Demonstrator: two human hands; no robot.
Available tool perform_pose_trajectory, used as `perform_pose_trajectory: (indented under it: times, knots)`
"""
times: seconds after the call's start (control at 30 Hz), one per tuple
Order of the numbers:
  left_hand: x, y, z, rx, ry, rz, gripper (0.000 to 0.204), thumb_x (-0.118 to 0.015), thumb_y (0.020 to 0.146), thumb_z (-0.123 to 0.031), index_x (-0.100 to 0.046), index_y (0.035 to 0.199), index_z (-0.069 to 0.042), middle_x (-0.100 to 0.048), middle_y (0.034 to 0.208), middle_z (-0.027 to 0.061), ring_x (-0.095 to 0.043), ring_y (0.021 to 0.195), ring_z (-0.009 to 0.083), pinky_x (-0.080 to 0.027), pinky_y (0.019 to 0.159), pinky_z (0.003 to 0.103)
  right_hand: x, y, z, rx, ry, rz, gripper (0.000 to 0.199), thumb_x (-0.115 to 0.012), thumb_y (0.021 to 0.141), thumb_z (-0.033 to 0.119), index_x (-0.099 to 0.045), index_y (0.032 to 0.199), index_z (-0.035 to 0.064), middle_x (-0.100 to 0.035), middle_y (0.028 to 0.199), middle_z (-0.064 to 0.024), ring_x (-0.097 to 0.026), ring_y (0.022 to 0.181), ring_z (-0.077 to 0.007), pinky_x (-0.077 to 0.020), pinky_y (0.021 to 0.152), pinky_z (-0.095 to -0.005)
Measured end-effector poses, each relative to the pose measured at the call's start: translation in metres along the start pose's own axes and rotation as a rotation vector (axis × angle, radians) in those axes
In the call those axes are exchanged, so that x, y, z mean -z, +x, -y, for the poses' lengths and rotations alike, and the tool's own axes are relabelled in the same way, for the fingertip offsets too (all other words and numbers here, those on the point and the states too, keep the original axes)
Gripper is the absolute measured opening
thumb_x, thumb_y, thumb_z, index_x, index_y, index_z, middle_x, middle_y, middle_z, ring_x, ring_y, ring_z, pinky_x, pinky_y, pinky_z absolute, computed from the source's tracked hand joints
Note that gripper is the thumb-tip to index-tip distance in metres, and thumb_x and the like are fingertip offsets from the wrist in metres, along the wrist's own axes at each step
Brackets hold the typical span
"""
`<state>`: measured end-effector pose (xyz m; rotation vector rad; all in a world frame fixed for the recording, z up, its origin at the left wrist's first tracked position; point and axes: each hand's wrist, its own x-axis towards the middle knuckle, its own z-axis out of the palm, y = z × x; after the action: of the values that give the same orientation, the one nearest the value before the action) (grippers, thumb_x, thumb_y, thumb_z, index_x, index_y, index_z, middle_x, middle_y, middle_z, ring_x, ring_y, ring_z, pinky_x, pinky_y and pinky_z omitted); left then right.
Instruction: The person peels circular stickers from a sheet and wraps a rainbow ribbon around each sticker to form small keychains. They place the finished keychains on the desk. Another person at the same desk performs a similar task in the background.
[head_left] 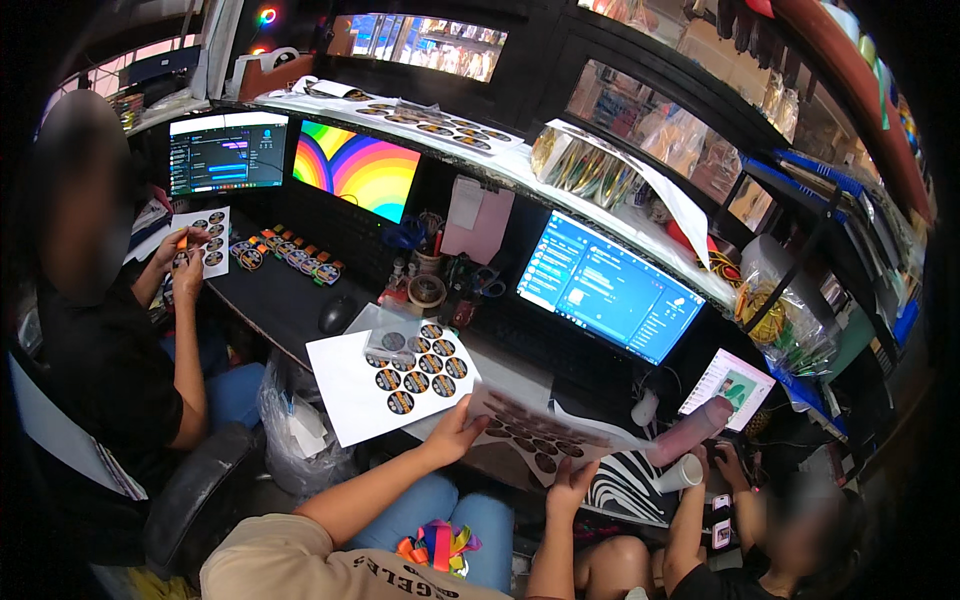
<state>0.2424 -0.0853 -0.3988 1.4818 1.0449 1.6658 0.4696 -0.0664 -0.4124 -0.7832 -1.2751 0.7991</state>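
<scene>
Both my hands hold a sheet of round dark stickers [520,441], tilted up and partly smeared by motion. My left hand [458,432] grips its left edge, thumb on top. My right hand [573,482] pinches its lower right edge. Left of it, on the desk, lies a white sheet [340,385] with rows of round black stickers bearing orange marks. A clear plastic piece [388,345] rests on that sheet's upper part. In my lap sits a bunch of bright coloured ribbons [440,545].
A person at left handles a small orange item over a sticker sheet [215,258]; ribboned round badges [290,255] lie alongside. Monitors [605,285] line the desk. A mouse [336,314] and cups of tools stand ahead. At right are a white cup [682,474] and another person's hands.
</scene>
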Motion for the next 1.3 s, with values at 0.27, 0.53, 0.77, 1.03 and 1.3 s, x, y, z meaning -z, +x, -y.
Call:
perform_pose_trajectory:
  times: [0.27,0.53,0.77,1.03,1.3]
  knots:
    - [0.031,-0.002,-0.076,-0.062,0.062,-0.141,0.045,-0.056,0.092,-0.005,-0.038,0.133,-0.001,-0.055,0.121,0.0154,-0.053,0.114,0.0206,-0.040,0.098,0.032,-0.021,0.026,0.074,-0.071,0.173,0.240,0.042,-0.048,0.094,-0.002,-0.035,0.134,-0.0012,-0.054,0.123,-0.0131,-0.054,0.110,-0.0183,-0.0413,0.096,-0.0301]
    - [0.071,-0.040,-0.124,0.084,-0.317,-0.298,0.049,-0.053,0.091,0.005,-0.035,0.137,0.005,-0.053,0.129,0.0140,-0.053,0.117,0.0178,-0.042,0.099,0.032,-0.073,0.023,0.101,-0.310,0.336,0.478,0.043,-0.048,0.093,-0.003,-0.035,0.135,-0.0014,-0.057,0.122,-0.0154,-0.059,0.107,-0.0187,-0.0477,0.092,-0.0324]
    - [0.096,-0.046,-0.154,-0.047,-0.445,-0.422,0.038,-0.053,0.091,0.002,-0.042,0.127,0.001,-0.061,0.116,0.0142,-0.061,0.102,0.0173,-0.051,0.088,0.032,-0.096,0.028,0.126,-0.453,0.539,0.643,0.050,-0.053,0.094,0.005,-0.028,0.137,-0.0002,-0.055,0.125,-0.0196,-0.059,0.109,-0.0216,-0.0490,0.092,-0.0345]
    - [0.156,-0.002,-0.189,-0.287,-0.403,-0.308,0.037,-0.035,0.101,-0.025,-0.050,0.121,0.002,-0.059,0.117,0.0133,-0.056,0.108,0.0181,-0.044,0.094,0.033,-0.119,0.047,0.180,-0.378,0.585,0.683,0.044,-0.052,0.092,0.003,-0.041,0.134,-0.0033,-0.059,0.122,-0.0162,-0.060,0.108,-0.0219,-0.0485,0.094,-0.0357]
    - [0.222,0.195,-0.246,-0.489,1.479,-0.272,0.042,-0.057,0.080,-0.025,-0.060,0.122,-0.023,-0.027,0.152,0.0100,-0.022,0.141,0.0349,-0.018,0.109,0.058,-0.090,0.073,0.215,-0.665,0.757,0.791,0.046,-0.053,0.088,-0.001,-0.040,0.132,-0.0097,-0.058,0.122,-0.0238,-0.064,0.104,-0.0268,-0.0537,0.090,-0.0372]
